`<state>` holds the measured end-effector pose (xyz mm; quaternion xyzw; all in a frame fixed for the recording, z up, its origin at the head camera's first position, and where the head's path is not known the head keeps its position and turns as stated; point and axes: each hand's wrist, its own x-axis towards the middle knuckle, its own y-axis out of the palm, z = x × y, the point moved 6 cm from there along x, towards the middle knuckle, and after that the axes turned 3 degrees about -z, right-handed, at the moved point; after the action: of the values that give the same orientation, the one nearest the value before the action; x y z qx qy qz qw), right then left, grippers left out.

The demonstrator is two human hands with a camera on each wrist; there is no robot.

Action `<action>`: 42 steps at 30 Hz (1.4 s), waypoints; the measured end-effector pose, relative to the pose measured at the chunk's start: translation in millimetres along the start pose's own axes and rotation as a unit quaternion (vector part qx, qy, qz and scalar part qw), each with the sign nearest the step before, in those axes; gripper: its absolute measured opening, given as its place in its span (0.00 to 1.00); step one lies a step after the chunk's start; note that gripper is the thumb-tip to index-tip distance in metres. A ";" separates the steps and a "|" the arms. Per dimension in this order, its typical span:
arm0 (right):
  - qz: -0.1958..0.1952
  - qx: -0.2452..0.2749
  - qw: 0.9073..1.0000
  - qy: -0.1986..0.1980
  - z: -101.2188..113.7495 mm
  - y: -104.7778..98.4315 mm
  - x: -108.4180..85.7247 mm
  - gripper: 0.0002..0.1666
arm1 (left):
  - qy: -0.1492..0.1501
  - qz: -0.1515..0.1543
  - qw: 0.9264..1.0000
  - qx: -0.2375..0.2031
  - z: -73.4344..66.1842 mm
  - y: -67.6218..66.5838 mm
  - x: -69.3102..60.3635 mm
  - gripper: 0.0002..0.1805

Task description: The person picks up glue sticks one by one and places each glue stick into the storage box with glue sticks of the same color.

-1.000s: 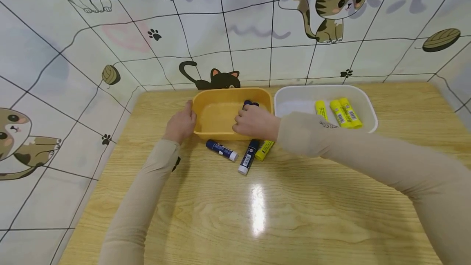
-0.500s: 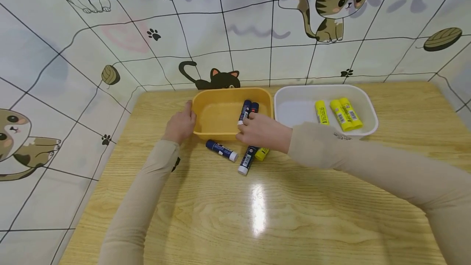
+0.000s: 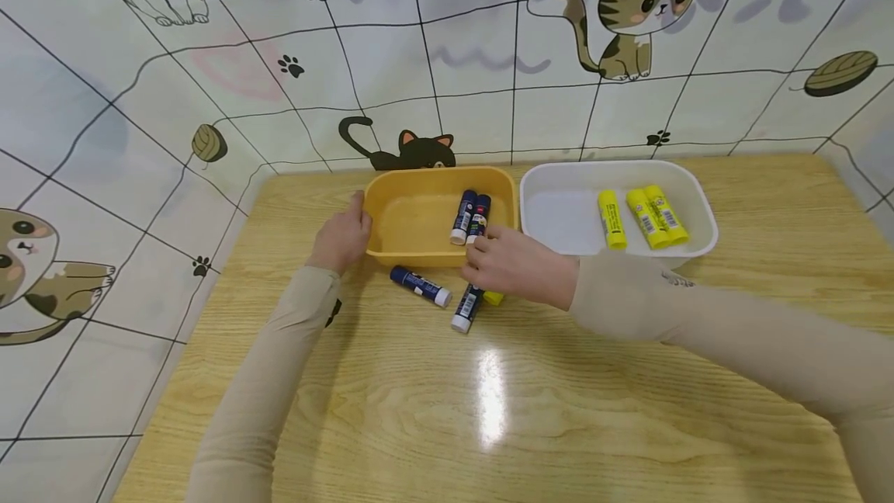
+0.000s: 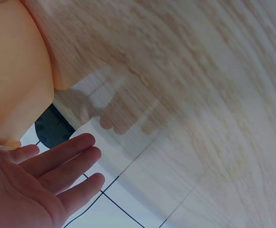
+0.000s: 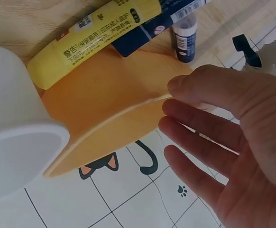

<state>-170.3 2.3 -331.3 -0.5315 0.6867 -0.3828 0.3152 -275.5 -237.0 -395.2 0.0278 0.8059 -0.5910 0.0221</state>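
Observation:
In the head view an orange basket (image 3: 412, 216) holds two dark blue glue sticks (image 3: 463, 216) with white caps, side by side at its right end. My left hand (image 3: 341, 235) rests against the basket's left end; in the left wrist view several of its fingers (image 4: 74, 161) extend beside the orange wall. Over the front rim my right hand (image 3: 517, 262) hovers with nothing in it, its fingers (image 5: 199, 128) loosely extended. Below it on the table lie a dark blue glue stick (image 3: 466, 309) and a yellow glue stick (image 5: 97, 40), partly hidden by the hand in the head view.
Another dark blue glue stick (image 3: 421, 286) lies in front of the basket. A white basket (image 3: 559, 208) holding three yellow glue sticks (image 3: 611, 220) stands close on the right. The wooden table (image 3: 391, 410) meets a cat-patterned wall (image 3: 475, 115) at the back.
My right hand has drawn back from inside the orange basket toward its front right rim, uncovering the two dark blue glue sticks there. The left hand stays at the basket's left end.

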 end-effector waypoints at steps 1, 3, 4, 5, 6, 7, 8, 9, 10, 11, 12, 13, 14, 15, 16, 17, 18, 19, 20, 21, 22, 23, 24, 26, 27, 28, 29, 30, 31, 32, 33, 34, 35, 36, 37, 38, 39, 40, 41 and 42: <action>0.002 0.005 1.000 0.003 0.6 -0.7 -1.3 0.14 | 0.000 0.000 1.000 -0.001 -0.2 0.1 -0.2 0.29; 0.001 0.013 1.000 0.009 1.8 -2.6 -4.0 0.15 | 0.000 0.000 1.000 0.000 -0.6 0.1 -0.6 0.29; 0.003 0.019 1.000 0.012 2.6 -3.2 -5.1 0.16 | 0.000 -0.001 1.000 0.000 -0.8 -0.1 -0.7 0.29; 0.001 0.024 1.000 0.014 3.6 -3.5 -6.3 0.15 | 0.000 -0.002 1.000 0.001 -1.0 -0.4 -0.8 0.29; 0.001 0.028 1.000 0.015 4.8 -3.3 -7.4 0.15 | 0.000 -0.003 1.000 0.002 -1.3 -0.6 -0.9 0.29; 0.004 0.033 0.999 0.016 6.2 -2.5 -8.5 0.15 | 0.000 -0.003 1.000 0.002 -1.5 -0.7 -0.9 0.29; 0.005 0.036 0.999 0.017 7.5 -1.2 -9.6 0.14 | 0.001 -0.003 1.000 0.003 -1.8 -0.9 -1.0 0.29; 0.008 0.041 0.999 0.018 9.0 0.6 -10.5 0.14 | 0.002 -0.003 1.000 0.004 -2.1 -1.1 -1.1 0.29; 0.012 0.047 0.999 0.021 10.4 2.8 -10.9 0.13 | 0.003 -0.004 1.000 0.005 -2.5 -1.3 -1.1 0.29; 0.014 0.053 0.998 0.024 11.5 5.2 -11.3 0.11 | 0.004 -0.004 1.000 0.005 -2.8 -1.4 -1.1 0.28; 0.019 0.059 0.998 0.028 12.6 7.8 -11.6 0.11 | 0.003 -0.003 1.000 0.005 -2.9 -1.4 -1.2 0.28; 0.025 0.064 0.997 0.032 13.6 10.7 -11.7 0.11 | 0.003 -0.003 1.000 0.005 -3.0 -1.6 -1.2 0.29; 0.028 0.068 0.997 0.035 14.6 13.6 -11.7 0.10 | 0.002 -0.004 1.000 0.005 -2.9 -1.7 -1.1 0.29; 0.029 0.073 0.996 0.039 15.5 16.0 -11.7 0.10 | 0.001 -0.003 1.000 0.005 -2.8 -1.7 -1.1 0.29; 0.030 0.075 0.996 0.043 16.4 18.5 -11.7 0.10 | -0.001 -0.003 1.000 0.005 -2.7 -1.5 -0.9 0.29; 0.034 0.077 0.995 0.046 17.3 21.2 -11.9 0.10 | -0.002 -0.003 1.000 0.005 -2.5 -1.3 -0.7 0.29; 0.035 0.076 0.995 0.050 18.1 23.7 -12.2 0.10 | -0.002 -0.003 1.000 0.005 -2.3 -1.2 -0.5 0.29; 0.036 0.075 0.995 0.055 18.7 26.0 -12.4 0.10 | -0.002 -0.003 1.000 0.005 -2.2 -1.0 -0.3 0.29; 0.036 0.075 0.995 0.061 19.1 28.3 -12.7 0.10 | -0.001 -0.003 1.000 0.006 -2.1 -0.8 0.1 0.29; 0.036 0.074 0.994 0.066 19.4 30.5 -13.1 0.10 | 0.000 -0.003 1.000 0.006 -2.0 -0.4 0.4 0.29; 0.038 0.073 0.994 0.072 19.5 32.3 -13.4 0.11 | 0.001 -0.004 1.000 0.006 -2.0 -0.3 0.8 0.29; 0.040 0.072 0.994 0.077 19.5 34.1 -13.7 0.11 | 0.003 -0.005 1.000 0.006 -1.9 -0.1 1.2 0.29; 0.040 0.071 0.993 0.082 19.4 35.7 -13.9 0.12 | 0.005 -0.006 1.000 0.006 -1.8 -0.2 1.7 0.29; 0.042 0.072 0.992 0.090 19.2 38.2 -14.2 0.14 | 0.006 -0.007 1.000 0.006 -1.6 -0.1 2.5 0.29; 0.042 0.074 0.992 0.094 19.0 39.5 -14.2 0.14 | 0.006 -0.007 1.000 0.006 -1.5 0.0 2.9 0.29; 0.042 0.075 0.991 0.099 18.6 40.2 -14.4 0.15 | 0.006 -0.008 1.000 0.007 -1.4 -0.2 3.2 0.29; 0.043 0.078 0.991 0.104 18.3 41.4 -14.5 0.15 | 0.005 -0.007 1.000 0.007 -1.1 -0.1 3.5 0.29; 0.040 0.078 0.990 0.110 17.9 41.7 -14.6 0.15 | 0.005 -0.007 1.000 0.008 -0.7 0.1 3.8 0.29; 0.043 0.078 0.989 0.116 17.4 42.5 -14.5 0.15 | 0.003 -0.005 1.000 0.009 -0.4 0.5 3.8 0.29; 0.049 0.079 0.988 0.121 17.0 43.8 -14.3 0.15 | 0.002 -0.005 1.000 0.008 -0.3 0.5 3.8 0.29; 0.053 0.078 0.988 0.126 16.7 45.3 -14.3 0.15 | 0.001 -0.005 1.000 0.008 0.1 0.6 3.8 0.29; 0.058 0.076 0.987 0.130 16.5 46.4 -14.5 0.15 | 0.001 -0.005 1.000 0.007 0.3 0.7 3.5 0.29; 0.064 0.073 0.986 0.133 16.5 48.1 -14.4 0.15 | 0.000 -0.006 1.000 0.007 0.6 0.8 3.3 0.29; 0.068 0.071 0.986 0.135 16.5 49.8 -14.4 0.14 | -0.001 -0.005 1.000 0.007 0.8 0.8 2.9 0.29; 0.073 0.070 0.986 0.137 16.8 52.1 -14.3 0.14 | -0.002 -0.004 1.000 0.007 0.9 0.9 2.3 0.29; 0.071 0.068 0.986 0.138 17.0 53.3 -14.5 0.14 | -0.002 -0.004 1.000 0.007 1.0 0.9 2.0 0.29; 0.064 0.067 0.986 0.139 17.4 54.3 -14.6 0.13 | -0.003 -0.003 1.000 0.008 1.3 1.2 1.8 0.29; 0.056 0.066 0.986 0.141 17.7 54.9 -14.7 0.12 | -0.005 -0.002 1.000 0.009 1.4 1.5 1.3 0.29; 0.048 0.066 0.987 0.142 18.2 55.4 -14.9 0.11 | -0.006 0.000 1.000 0.009 1.7 1.8 1.2 0.30; 0.039 0.065 0.987 0.143 18.8 56.0 -15.1 0.11 | -0.007 0.002 1.000 0.009 1.8 2.2 1.0 0.30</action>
<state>-178.4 21.4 -388.7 -0.4221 0.7186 -0.4863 0.2628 -276.4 -238.0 -397.9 0.0258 0.8001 -0.5986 0.0289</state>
